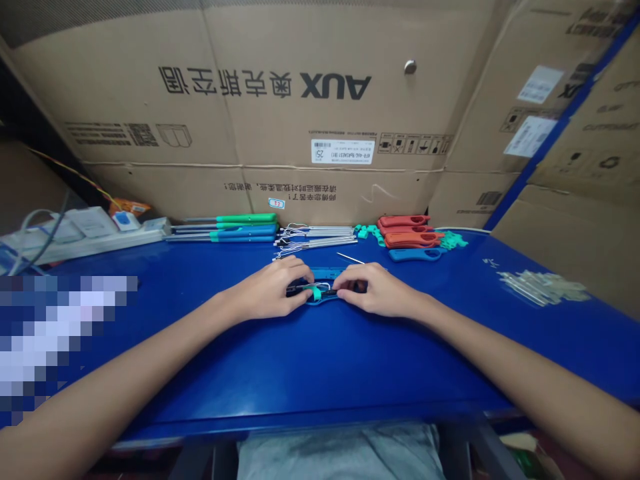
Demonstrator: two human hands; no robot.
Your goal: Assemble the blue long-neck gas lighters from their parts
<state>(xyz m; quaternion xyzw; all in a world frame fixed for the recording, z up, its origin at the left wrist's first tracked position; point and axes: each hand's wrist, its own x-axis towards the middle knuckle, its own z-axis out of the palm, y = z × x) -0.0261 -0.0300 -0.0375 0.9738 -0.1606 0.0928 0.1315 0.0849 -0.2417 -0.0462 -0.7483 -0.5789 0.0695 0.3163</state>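
Both my hands rest on the blue table (320,360) at its middle, curled around one small blue tool body (325,297) lying flat between them. My left hand (273,290) grips its left end, fingers closed. My right hand (377,290) pinches its right end, where a thin metal rod (350,258) sticks up and back. A teal plastic piece (317,292) sits on the tool between my fingertips.
Along the back lie green and blue handled tools (243,227), a bundle of metal wire parts (315,239), red and blue handles (410,239) and teal pieces (453,240). Clear plastic bags (543,287) lie at right. A power strip (90,240) is at left. Cardboard boxes (300,100) wall the back.
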